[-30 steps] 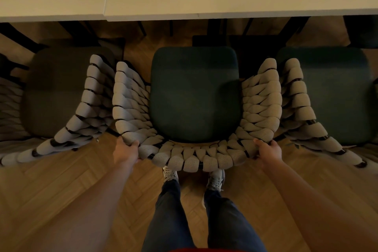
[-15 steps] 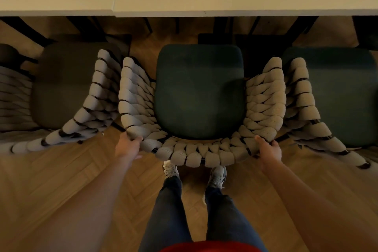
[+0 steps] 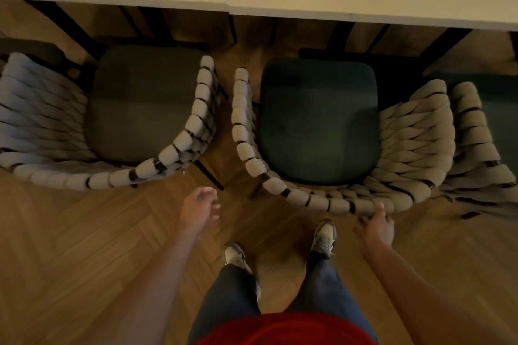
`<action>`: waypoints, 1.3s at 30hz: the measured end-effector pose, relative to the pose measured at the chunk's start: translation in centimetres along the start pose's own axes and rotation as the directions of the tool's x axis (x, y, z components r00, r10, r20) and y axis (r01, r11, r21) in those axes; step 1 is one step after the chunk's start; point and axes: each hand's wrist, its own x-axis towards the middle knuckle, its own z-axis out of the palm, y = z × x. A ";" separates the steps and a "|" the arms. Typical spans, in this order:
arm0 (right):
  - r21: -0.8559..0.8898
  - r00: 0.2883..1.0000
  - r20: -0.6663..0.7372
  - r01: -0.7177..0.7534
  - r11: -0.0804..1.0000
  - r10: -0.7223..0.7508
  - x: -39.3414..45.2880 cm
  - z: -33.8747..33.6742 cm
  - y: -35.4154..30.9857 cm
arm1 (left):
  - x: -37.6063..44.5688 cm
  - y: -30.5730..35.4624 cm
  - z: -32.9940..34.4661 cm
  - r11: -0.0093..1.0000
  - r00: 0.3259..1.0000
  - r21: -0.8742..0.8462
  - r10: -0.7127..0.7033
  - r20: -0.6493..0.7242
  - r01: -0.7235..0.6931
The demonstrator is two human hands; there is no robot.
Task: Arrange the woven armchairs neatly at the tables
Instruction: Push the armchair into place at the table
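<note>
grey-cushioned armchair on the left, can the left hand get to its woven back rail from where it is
Probably yes. The left hand hangs open over bare wood floor, holding nothing, just short of the grey-cushioned armchair and its woven back rail. Nothing lies between them; the green-cushioned armchair stands apart to the right.

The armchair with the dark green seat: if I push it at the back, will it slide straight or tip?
The armchair with the dark green seat would probably slide rather than tip: it sits low and wide on smooth wooden floor. Its woven back looks padded, so it may give slightly. Pushed by right hand alone, it might turn.
</note>
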 end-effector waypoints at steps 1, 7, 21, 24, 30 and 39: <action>0.005 1.000 0.011 -0.008 1.000 0.008 -1.7 1.4 1.2 | 0.2 -0.3 -1.7 1.000 1.000 -0.008 0.001 0.000 -0.001; 0.035 0.974 0.205 -0.107 0.994 0.098 -11.2 11.0 6.1 | 1.6 -1.4 -11.2 0.989 0.995 -0.138 -0.072 -0.069 0.061; -0.132 0.820 0.560 -0.059 0.990 0.123 -23.5 32.6 7.0 | 10.0 -2.6 -31.7 0.918 0.930 -0.350 -0.281 -0.237 0.188; -0.073 0.833 0.536 -0.117 0.990 0.138 -24.5 36.6 6.6 | 13.1 -0.7 -35.2 0.916 0.900 -0.344 -0.317 -0.298 0.208; 0.081 0.903 0.403 -0.196 0.977 0.148 -26.1 41.1 6.3 | 18.3 1.2 -40.1 0.941 0.901 -0.253 -0.301 -0.312 0.226; 0.217 0.959 0.211 -0.232 0.948 0.187 -26.9 43.2 6.4 | 24.9 3.1 -45.1 0.965 0.938 -0.179 -0.232 -0.259 0.189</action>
